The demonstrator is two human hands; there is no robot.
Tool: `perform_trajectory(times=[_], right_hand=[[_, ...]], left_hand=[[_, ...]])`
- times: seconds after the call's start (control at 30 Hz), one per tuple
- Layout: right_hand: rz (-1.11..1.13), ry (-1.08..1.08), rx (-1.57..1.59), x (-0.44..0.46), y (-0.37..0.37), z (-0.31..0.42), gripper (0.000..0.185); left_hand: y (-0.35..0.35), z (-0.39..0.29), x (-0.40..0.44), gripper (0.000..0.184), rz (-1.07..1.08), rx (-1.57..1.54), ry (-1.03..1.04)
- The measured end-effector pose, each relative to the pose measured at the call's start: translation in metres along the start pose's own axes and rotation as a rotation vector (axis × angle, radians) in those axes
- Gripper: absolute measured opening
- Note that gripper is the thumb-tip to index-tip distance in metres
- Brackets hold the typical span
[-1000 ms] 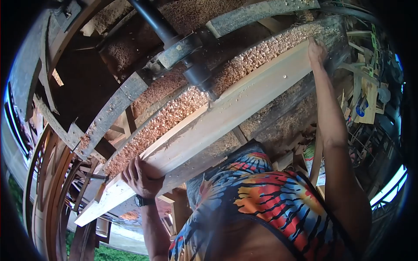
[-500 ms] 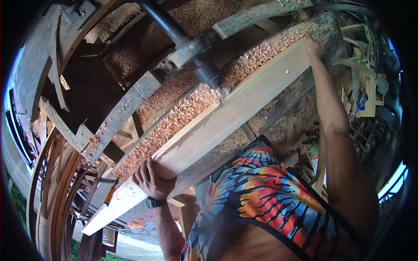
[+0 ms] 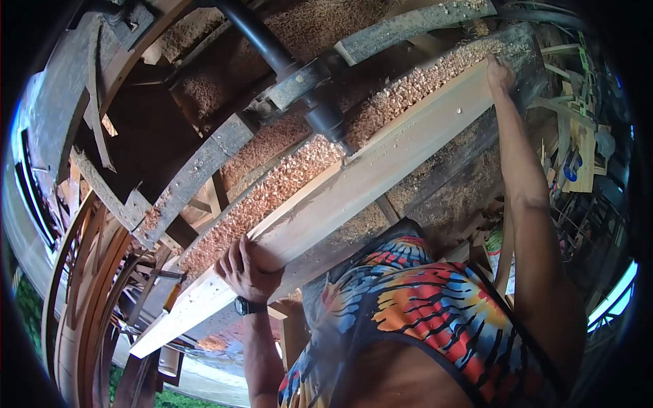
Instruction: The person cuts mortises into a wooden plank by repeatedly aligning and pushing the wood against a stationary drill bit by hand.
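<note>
A long pale wooden board point(image 3: 381, 173) lies slantwise across the work surface, with its bright near end at the lower left. My left hand point(image 3: 248, 272), a watch at its wrist, is closed over the board toward that end, fingers at its far edge. At the upper right, my right hand point(image 3: 500, 73) grips the board's other end with curled fingers. A black machine spindle with a cutter point(image 3: 326, 121) reaches down to the board's far edge between my hands. The cutter's tip is too small to make out.
Curly wood shavings point(image 3: 289, 177) are heaped along the board's far side. Curved wooden pieces point(image 3: 201, 173) stand beyond. A yellow-handled tool point(image 3: 173, 298) is near the board's left end. Long curved strips point(image 3: 92, 292) lean at left; wood scraps point(image 3: 578, 153) crowd the right.
The board and both my hands have shifted slightly to the right, along the board's length, past the spindle. The view has also moved a little. Both hands keep their hold.
</note>
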State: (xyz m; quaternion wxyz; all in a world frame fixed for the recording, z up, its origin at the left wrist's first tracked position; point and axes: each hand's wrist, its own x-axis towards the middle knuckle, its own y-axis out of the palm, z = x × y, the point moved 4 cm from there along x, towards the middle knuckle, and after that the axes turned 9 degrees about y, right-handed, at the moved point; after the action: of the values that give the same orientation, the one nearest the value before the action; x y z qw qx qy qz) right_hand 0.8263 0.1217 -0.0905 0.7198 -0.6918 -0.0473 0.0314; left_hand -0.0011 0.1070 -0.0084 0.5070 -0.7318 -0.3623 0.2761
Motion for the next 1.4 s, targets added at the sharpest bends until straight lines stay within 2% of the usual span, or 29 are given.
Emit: perform_trajectory(times=[0.13, 0.2, 0.3, 0.37, 0.5, 0.6, 0.73, 0.77, 0.9, 1.07, 1.13, 1.27, 1.33, 1.4], right_hand=[[-0.044, -0.052, 0.004, 0.006, 0.000, 0.001, 0.083], [-0.061, -0.102, 0.022, -0.016, 0.002, 0.000, 0.089], [-0.007, -0.067, 0.025, -0.043, -0.008, 0.006, 0.091], [-0.032, -0.141, 0.043, -0.048, -0.009, 0.012, 0.091], [-0.050, -0.067, 0.089, -0.022, 0.024, 0.003, 0.084], [-0.026, -0.070, 0.133, -0.009, 0.040, 0.004, 0.086], [0.086, -0.039, 0.118, -0.030, 0.020, 0.002, 0.089], [0.040, -0.092, 0.219, -0.040, 0.019, -0.009, 0.089], [0.066, 0.005, 0.099, -0.055, 0.009, -0.086, 0.086], [0.027, -0.006, 0.126, -0.100, 0.007, -0.146, 0.083], [0.077, -0.030, 0.113, -0.128, 0.003, -0.157, 0.081], [0.230, -0.262, 0.381, -0.193, -0.018, -0.175, 0.068], [0.267, -0.346, 0.476, -0.245, -0.038, -0.166, 0.062], [0.336, -0.437, 0.613, -0.279, -0.038, -0.163, 0.057]], left_hand=[[-0.003, 0.006, -0.004, 0.106, -0.007, -0.001, 0.018], [-0.005, 0.016, -0.014, 0.107, -0.016, 0.024, 0.019], [-0.010, 0.026, -0.021, 0.107, -0.009, 0.029, 0.029], [-0.009, 0.027, -0.020, 0.109, -0.002, 0.043, 0.022], [-0.006, 0.028, -0.024, 0.112, -0.020, 0.050, 0.034], [-0.011, 0.022, -0.018, 0.114, -0.011, 0.061, 0.007], [-0.009, 0.016, -0.026, 0.119, -0.019, 0.027, -0.051], [-0.012, 0.008, -0.028, 0.122, -0.024, 0.046, -0.038], [-0.004, -0.011, -0.066, 0.119, 0.042, -0.003, -0.029], [-0.005, 0.000, -0.110, 0.112, 0.054, -0.018, 0.014], [-0.012, 0.018, -0.130, 0.108, 0.082, 0.013, -0.023], [-0.028, 0.076, -0.192, 0.114, 0.159, 0.124, -0.103], [-0.040, 0.090, -0.218, 0.120, 0.203, 0.288, -0.247], [-0.046, 0.087, -0.230, 0.136, 0.339, 0.397, -0.526]])
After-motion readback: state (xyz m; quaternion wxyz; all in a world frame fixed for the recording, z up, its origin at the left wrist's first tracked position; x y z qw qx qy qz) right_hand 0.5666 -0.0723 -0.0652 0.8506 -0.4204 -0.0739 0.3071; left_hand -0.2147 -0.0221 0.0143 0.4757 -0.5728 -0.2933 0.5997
